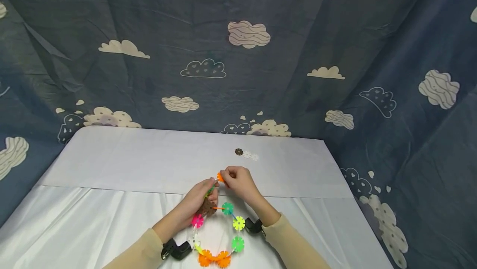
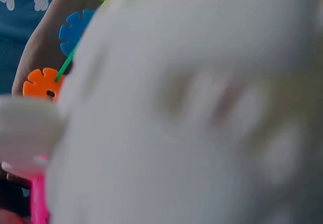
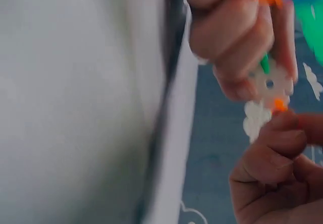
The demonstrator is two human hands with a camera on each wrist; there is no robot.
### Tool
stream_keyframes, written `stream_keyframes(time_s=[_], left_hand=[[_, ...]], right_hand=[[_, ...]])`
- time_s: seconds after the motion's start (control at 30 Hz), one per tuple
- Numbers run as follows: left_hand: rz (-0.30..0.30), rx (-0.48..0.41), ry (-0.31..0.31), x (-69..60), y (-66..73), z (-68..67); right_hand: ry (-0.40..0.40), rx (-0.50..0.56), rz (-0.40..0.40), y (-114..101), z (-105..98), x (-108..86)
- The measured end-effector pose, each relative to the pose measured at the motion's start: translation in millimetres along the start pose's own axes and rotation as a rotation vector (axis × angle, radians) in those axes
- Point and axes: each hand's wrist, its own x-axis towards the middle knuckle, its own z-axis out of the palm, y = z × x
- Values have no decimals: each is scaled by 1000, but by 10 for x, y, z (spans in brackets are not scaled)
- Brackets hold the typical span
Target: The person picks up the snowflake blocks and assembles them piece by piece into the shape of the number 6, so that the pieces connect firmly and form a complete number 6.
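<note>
My left hand (image 1: 197,200) grips one end of a chain of notched plastic discs. Beyond its fingertips, my right hand (image 1: 240,181) pinches an orange notched disc (image 1: 220,176). In the right wrist view a white disc (image 3: 282,85) sits at the left hand's fingers (image 3: 237,47), close to the bit of orange at the right hand's fingertips (image 3: 285,115). The rest of the chain curves in a loop below both hands, with a pink disc (image 1: 197,220), a green disc (image 1: 237,243), a yellow disc (image 1: 239,223) and orange discs (image 1: 223,259). The left palm's inside is hidden.
On the white-covered table (image 1: 149,157), a loose brown disc (image 1: 239,152) and a few white discs (image 1: 251,155) lie beyond the hands. A dark cloud-patterned curtain (image 1: 167,25) hangs behind and at the sides. Black wrist cameras (image 1: 177,250) are strapped on both wrists.
</note>
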Motion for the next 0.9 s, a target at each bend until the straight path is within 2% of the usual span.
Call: stream_keyframes(time_s=[0.17, 0.27, 0.37, 0.47, 0.6, 0.7, 0.8, 0.9], left_hand=[[13, 25, 6, 8, -17, -11], [15, 44, 38, 12, -20, -28], [11, 37, 88, 10, -10, -41], [7, 11, 129, 8, 2, -43], [12, -27, 169, 3, -1, -35], [20, -37, 174, 6, -16, -23], [34, -34, 175, 15, -18, -14], [58, -12, 190, 24, -8, -19]], right_hand=[[-18, 58, 15, 20, 67, -13], [-60, 59, 17, 37, 49, 14], [-98, 36, 55, 98, -51, 120], [-41, -81, 102, 239, -218, 351], [65, -400, 148, 463, -393, 753], [36, -597, 186, 572, -451, 964], [6, -653, 210, 629, -472, 1063], [25, -606, 204, 633, -483, 1075]])
